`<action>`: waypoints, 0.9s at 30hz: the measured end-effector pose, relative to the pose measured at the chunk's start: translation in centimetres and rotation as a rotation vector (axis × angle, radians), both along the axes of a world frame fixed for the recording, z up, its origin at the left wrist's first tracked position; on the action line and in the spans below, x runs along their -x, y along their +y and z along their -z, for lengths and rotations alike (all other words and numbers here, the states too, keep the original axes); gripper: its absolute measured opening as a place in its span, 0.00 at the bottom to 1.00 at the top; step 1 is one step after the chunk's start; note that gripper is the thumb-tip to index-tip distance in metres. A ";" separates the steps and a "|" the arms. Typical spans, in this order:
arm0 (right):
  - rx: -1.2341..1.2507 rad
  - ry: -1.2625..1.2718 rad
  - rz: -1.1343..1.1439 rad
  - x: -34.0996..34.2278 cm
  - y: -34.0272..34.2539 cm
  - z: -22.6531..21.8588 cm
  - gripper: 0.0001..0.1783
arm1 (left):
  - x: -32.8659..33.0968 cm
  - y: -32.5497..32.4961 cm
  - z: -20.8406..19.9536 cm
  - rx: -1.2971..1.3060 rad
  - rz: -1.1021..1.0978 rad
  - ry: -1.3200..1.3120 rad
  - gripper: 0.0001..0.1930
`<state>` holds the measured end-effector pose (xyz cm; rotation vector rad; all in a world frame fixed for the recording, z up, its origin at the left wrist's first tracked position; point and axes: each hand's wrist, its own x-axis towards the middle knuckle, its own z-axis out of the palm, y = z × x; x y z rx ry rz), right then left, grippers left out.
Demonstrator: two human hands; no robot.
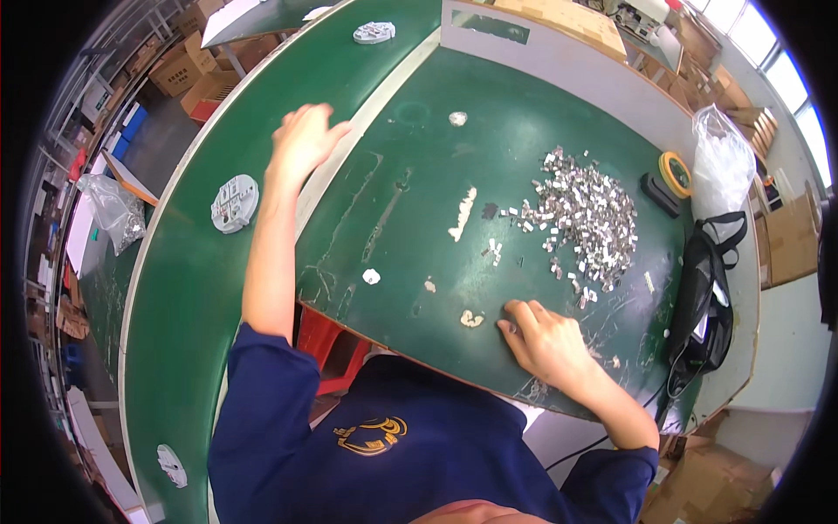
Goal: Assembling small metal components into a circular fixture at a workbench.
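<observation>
My left hand (305, 140) reaches out over the green conveyor belt (288, 83), near its pale inner rail. Its thumb stands apart from the bent fingers, and nothing shows in it. Below it, left of my forearm, a grey oval plastic part (235, 203) with moulded detail lies on the belt. My right hand (548, 345) rests near the front edge of the green worktable (410, 253), fingers curled in toward the thumb. Whatever they may hold is hidden. Just left of that hand is a cream-coloured curled lump (472, 319). Beyond it spreads a pile of small silvery metal pieces (594, 218).
More grey parts lie on the belt, one at the far end (374, 33) and another nearby (172, 465). Along the table's right side are yellow tape (675, 174), a black block (660, 194), a clear plastic bag (723, 157) and a black bag (705, 306). A red stool (323, 341) stands below.
</observation>
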<state>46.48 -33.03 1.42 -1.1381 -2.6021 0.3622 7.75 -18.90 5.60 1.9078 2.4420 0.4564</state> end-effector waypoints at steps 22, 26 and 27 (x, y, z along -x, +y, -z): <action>-0.141 -0.070 0.089 0.8 1.2 1.7 0.10 | 5.4 34.0 12.8 -0.245 0.018 0.120 0.30; -0.104 -0.038 0.098 1.2 0.9 1.6 0.09 | 6.3 31.6 11.0 -0.262 0.053 0.089 0.20; -0.045 -0.003 0.126 1.6 1.0 1.7 0.09 | 6.7 31.0 10.9 -0.266 0.090 0.088 0.18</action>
